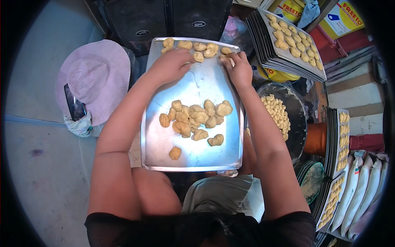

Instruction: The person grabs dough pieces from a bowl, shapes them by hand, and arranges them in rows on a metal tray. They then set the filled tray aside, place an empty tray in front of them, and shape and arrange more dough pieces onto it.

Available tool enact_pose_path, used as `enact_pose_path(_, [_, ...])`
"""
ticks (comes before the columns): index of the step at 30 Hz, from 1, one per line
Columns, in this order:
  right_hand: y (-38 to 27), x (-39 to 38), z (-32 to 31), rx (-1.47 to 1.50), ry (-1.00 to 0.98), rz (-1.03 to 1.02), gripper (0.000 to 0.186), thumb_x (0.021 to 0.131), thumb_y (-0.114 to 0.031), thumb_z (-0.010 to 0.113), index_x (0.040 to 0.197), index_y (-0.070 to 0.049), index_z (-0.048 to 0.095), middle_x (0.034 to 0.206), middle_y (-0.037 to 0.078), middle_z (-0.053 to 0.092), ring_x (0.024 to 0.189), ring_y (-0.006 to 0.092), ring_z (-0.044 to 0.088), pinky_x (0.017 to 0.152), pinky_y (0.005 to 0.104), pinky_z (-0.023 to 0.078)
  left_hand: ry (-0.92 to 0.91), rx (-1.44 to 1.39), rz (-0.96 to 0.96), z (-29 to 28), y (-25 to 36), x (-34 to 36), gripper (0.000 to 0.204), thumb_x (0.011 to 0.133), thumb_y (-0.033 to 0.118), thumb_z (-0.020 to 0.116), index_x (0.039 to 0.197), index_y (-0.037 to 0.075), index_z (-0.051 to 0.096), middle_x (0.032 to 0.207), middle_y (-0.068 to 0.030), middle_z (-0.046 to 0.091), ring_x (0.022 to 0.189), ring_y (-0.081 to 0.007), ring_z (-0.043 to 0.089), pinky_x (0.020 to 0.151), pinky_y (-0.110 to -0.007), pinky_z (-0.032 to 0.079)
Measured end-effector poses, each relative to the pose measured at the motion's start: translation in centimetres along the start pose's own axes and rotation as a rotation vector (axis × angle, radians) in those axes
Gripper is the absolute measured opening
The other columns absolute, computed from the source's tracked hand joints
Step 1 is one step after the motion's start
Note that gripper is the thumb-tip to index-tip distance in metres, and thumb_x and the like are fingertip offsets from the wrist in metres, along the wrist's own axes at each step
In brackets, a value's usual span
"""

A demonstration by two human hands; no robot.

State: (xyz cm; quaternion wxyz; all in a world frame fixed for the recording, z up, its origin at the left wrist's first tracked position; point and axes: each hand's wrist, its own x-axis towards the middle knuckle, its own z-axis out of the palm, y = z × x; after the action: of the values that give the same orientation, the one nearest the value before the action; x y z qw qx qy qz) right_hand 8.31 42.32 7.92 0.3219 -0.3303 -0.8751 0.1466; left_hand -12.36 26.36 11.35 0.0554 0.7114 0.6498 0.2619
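A shallow metal tray [193, 158] lies across my lap. Along its far edge sits a row of yellowish dough pieces [199, 47], and a loose heap of dough lumps [197, 116] is nearer the middle. One lump [175, 153] rests apart, close to the front. My left hand [173, 65] is at the far left of the tray beside the row, its fingers curled down; what lies under them is hidden. At the far right corner, my right hand [238, 68] pinches a dough piece, mostly covered by the fingers.
At right stands a dark basin [297, 123] of small dough bits. Stacked trays with shaped dough [297, 41] rise behind it; more stacked trays [338, 142] stand at far right near white packages [362, 189]. A pink hat [92, 78] and phone [75, 103] lie left. Black speakers [168, 20] stand beyond.
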Motion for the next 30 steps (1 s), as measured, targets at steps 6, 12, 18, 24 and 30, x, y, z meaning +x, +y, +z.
enact_pose_path(6, [-2.2, 2.3, 1.9, -0.060, 0.023, -0.326, 0.034, 0.080, -0.025, 0.073, 0.112, -0.011, 0.069, 0.097, 0.009, 0.062, 0.095, 0.0292, 0.060, 0.087, 0.0414, 0.045, -0.121, -0.070, -0.267, -3.3, 0.2, -2.1, 0.020, 0.085, 0.014, 0.064, 0.103, 0.007, 0.069, 0.106, -0.0091, 0.065, 0.098, -0.0288, 0.063, 0.086, -0.040, 0.049])
enact_pose_path(12, [-2.6, 2.3, 3.1, -0.146, -0.129, -0.134, 0.037, 0.074, -0.026, 0.075, 0.109, -0.014, 0.069, 0.100, 0.006, 0.061, 0.101, 0.0253, 0.057, 0.087, 0.0400, 0.040, 0.243, 0.192, -0.113, 0.9, -1.2, -1.0, 0.022, 0.084, 0.017, 0.067, 0.104, 0.010, 0.069, 0.105, -0.0075, 0.065, 0.101, -0.0285, 0.062, 0.088, -0.042, 0.048])
enact_pose_path(18, [-5.1, 2.3, 3.0, -0.026, -0.086, -0.352, 0.028, 0.074, -0.017, 0.072, 0.102, -0.012, 0.070, 0.103, 0.003, 0.064, 0.102, 0.0246, 0.055, 0.091, 0.0408, 0.035, 0.216, 0.342, -0.139, 2.7, -3.4, -0.2, 0.028, 0.083, 0.019, 0.067, 0.109, 0.010, 0.068, 0.111, -0.0070, 0.064, 0.105, -0.0289, 0.060, 0.093, -0.044, 0.046])
enact_pose_path(24, [-4.4, 1.4, 2.3, -0.016, -0.114, -0.356, 0.033, 0.072, -0.018, 0.073, 0.105, -0.017, 0.070, 0.109, 0.005, 0.064, 0.102, 0.0245, 0.055, 0.091, 0.0392, 0.038, 0.338, 0.310, 0.016, 1.2, -2.3, -1.1, 0.031, 0.082, 0.018, 0.068, 0.111, 0.008, 0.068, 0.108, -0.0105, 0.066, 0.101, -0.0286, 0.062, 0.089, -0.040, 0.048])
enact_pose_path(30, [-9.6, -4.3, -1.6, 0.284, -1.085, -0.085, 0.042, 0.071, -0.028, 0.077, 0.107, -0.006, 0.068, 0.087, 0.010, 0.067, 0.080, 0.0279, 0.066, 0.074, 0.0369, 0.051, -0.682, -0.486, -0.194, -2.3, 1.8, -6.6, 0.030, 0.079, 0.016, 0.075, 0.106, 0.003, 0.068, 0.095, -0.0054, 0.067, 0.084, -0.0137, 0.060, 0.074, -0.030, 0.049])
